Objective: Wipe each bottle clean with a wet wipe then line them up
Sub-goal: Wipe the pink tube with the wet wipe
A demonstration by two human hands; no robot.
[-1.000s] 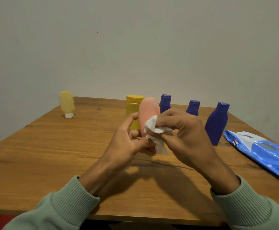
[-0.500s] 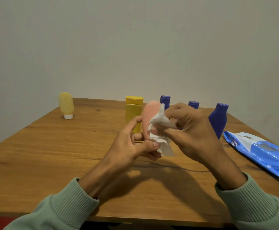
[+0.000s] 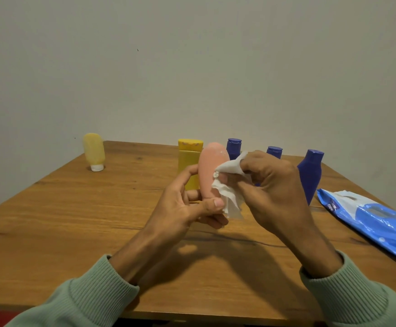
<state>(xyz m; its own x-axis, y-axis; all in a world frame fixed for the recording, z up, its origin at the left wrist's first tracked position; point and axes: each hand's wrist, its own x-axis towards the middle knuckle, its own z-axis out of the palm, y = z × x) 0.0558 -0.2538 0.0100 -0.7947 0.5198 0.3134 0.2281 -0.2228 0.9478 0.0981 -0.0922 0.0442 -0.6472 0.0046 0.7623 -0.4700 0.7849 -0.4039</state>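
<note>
My left hand [image 3: 187,204] grips the lower end of a pink bottle [image 3: 210,168], held upright above the wooden table [image 3: 74,220]. A white wet wipe [image 3: 230,185] is pinched in my right hand [image 3: 270,185] and pressed against the pink bottle's right side. Behind them stand a yellow bottle [image 3: 188,161] and three blue bottles: one [image 3: 233,147] at the back, one [image 3: 274,151] mostly hidden by my right hand, and a larger one [image 3: 310,173] at the right. A pale yellow tube [image 3: 94,151] stands cap-down at the far left.
A blue wet-wipe pack [image 3: 369,218] lies flat near the table's right edge. A plain wall rises directly behind the table.
My right hand has slid the wipe upward along the pink bottle's side over the last second. My left hand keeps the same hold on the bottle.
</note>
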